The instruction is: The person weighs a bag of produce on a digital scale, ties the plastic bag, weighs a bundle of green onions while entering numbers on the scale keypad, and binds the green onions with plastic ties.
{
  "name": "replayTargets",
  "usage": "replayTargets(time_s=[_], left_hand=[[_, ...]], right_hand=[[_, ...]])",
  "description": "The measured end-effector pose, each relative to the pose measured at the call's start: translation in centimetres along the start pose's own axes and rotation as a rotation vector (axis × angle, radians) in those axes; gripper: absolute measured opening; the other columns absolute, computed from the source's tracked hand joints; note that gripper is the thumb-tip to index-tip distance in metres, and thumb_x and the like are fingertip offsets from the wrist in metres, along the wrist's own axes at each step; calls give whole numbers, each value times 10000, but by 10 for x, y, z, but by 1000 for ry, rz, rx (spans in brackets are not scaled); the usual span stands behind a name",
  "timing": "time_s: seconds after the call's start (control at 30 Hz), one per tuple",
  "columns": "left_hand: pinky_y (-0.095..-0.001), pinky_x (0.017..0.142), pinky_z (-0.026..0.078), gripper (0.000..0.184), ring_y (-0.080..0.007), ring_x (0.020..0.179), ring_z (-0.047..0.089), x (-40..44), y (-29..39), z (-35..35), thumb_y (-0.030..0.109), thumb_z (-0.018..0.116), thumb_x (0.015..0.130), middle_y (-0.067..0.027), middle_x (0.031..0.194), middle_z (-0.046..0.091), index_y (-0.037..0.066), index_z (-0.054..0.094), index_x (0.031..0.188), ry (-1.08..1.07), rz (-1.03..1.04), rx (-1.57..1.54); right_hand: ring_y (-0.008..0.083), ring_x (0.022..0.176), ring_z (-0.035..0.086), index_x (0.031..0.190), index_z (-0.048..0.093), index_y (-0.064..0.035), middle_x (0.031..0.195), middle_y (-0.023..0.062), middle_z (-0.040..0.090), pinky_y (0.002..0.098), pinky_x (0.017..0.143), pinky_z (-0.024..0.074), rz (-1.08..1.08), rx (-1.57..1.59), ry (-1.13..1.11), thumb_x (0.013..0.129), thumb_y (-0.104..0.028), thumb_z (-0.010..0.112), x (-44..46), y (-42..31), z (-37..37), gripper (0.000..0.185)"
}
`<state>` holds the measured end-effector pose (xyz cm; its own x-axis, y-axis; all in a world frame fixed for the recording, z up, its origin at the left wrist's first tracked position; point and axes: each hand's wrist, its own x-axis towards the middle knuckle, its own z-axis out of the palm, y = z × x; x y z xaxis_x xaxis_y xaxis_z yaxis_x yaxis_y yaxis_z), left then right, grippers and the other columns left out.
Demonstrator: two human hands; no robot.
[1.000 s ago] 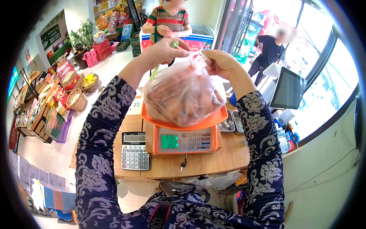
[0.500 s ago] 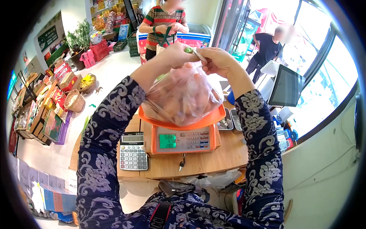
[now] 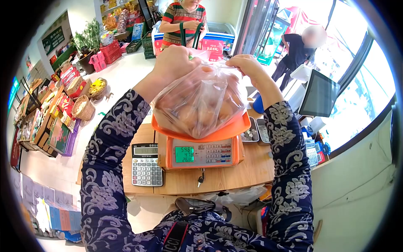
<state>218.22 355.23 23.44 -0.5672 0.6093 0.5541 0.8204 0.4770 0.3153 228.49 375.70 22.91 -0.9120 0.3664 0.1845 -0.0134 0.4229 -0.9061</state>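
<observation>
A clear plastic bag (image 3: 203, 98), full of round pale-orange items I cannot identify for certain, rests on the orange tray (image 3: 184, 133) of a digital scale (image 3: 200, 153). The scale's green display is lit with numbers. My left hand (image 3: 176, 63) is closed on the bag's upper left edge, and a bit of green shows beside its fingers. At the upper right, my right hand (image 3: 251, 69) pinches the edge of the bag. Between my hands the top of the bag is spread wide.
A calculator (image 3: 147, 165) lies left of the scale on the wooden counter (image 3: 256, 168); keys (image 3: 200, 181) hang from the scale's front. Coin trays (image 3: 251, 131) and a tilted screen (image 3: 319, 93) are on the right. One person (image 3: 184, 23) stands across the counter, another (image 3: 296, 50) by the doorway.
My hands have moved apart from near each other, stretching the bag's top sideways. The scale's numbers have changed. The person across the counter has shifted, with the green bag handles now upright.
</observation>
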Motion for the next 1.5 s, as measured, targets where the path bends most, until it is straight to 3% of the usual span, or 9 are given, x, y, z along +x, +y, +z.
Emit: replayTargets(time_s=[0.13, 0.23, 0.27, 0.37, 0.5, 0.77, 1.1, 1.23, 1.5], left_hand=[[-334, 468, 431, 285, -229, 467, 533, 0, -20, 18, 285, 551, 763, -133, 640, 605, 16, 618, 695, 19, -93, -393], [-260, 349, 279, 254, -101, 361, 367, 8, -30, 4, 246, 525, 814, -32, 559, 517, 68, 539, 634, -414, -602, -1097], [-203, 339, 149, 234, -21, 358, 248, 4, -27, 4, 220, 506, 841, 33, 563, 434, 116, 480, 634, -394, -694, -1241], [-204, 331, 155, 217, -33, 350, 260, 1, -52, 9, 231, 522, 836, 21, 586, 452, 106, 487, 662, -469, -774, -1468], [-193, 346, 170, 205, -30, 379, 286, -4, -45, 0, 259, 518, 860, 18, 640, 487, 81, 546, 761, -475, -743, -1315], [-188, 475, 325, 263, -50, 516, 417, -6, -33, -10, 320, 545, 864, 8, 661, 535, 77, 620, 930, -323, -228, -626], [-195, 367, 155, 185, -17, 401, 249, -118, -100, -28, 162, 515, 888, 71, 517, 331, 22, 556, 1001, 191, -435, -1293], [-217, 365, 146, 192, -33, 391, 209, -200, -105, -8, 204, 494, 904, 71, 503, 235, 41, 508, 1004, 285, -802, -1452], [-201, 373, 171, 53, -43, 422, 225, -358, -67, 60, 136, 532, 878, 70, 559, 262, 93, 503, 866, 153, -1248, -2152]], right_hand=[[76, 555, 406, 661, 622, -80, 593, -33, 459, 232, 542, 329, 19, 156, 27, 696, -220, 634, -2, 10, 2, 145], [80, 616, 428, 656, 608, -88, 627, -29, 482, 255, 601, 335, 72, 316, 24, 698, -200, 624, -5, 18, 2, 121], [82, 624, 429, 665, 611, -90, 637, -28, 486, 255, 605, 333, 77, 333, 27, 699, -202, 625, -5, 23, 3, 118], [84, 655, 439, 691, 617, -92, 672, -24, 507, 249, 625, 328, 103, 340, 22, 704, -207, 627, 2, 52, 3, 117], [85, 706, 468, 773, 640, -74, 753, -3, 577, 241, 651, 327, 21, 276, -26, 725, -237, 640, -20, 24, 0, 170], [79, 722, 505, 886, 618, 2, 782, 13, 590, 224, 674, 408, -170, -48, 32, 810, -274, 634, -19, 8, 5, 287], [115, 738, 557, 940, 598, 16, 815, 78, 599, 234, 688, 449, -294, 368, 545, 886, -179, 517, -136, 43, -13, 217], [147, 656, 540, 888, 562, -19, 743, 64, 563, 271, 628, 461, -208, 623, 635, 897, -167, 499, -225, 106, 23, 161], [189, 771, 573, 1028, 519, 13, 878, 100, 570, 298, 699, 470, 216, 819, 236, 901, -215, 471, -338, 147, 107, 265]])
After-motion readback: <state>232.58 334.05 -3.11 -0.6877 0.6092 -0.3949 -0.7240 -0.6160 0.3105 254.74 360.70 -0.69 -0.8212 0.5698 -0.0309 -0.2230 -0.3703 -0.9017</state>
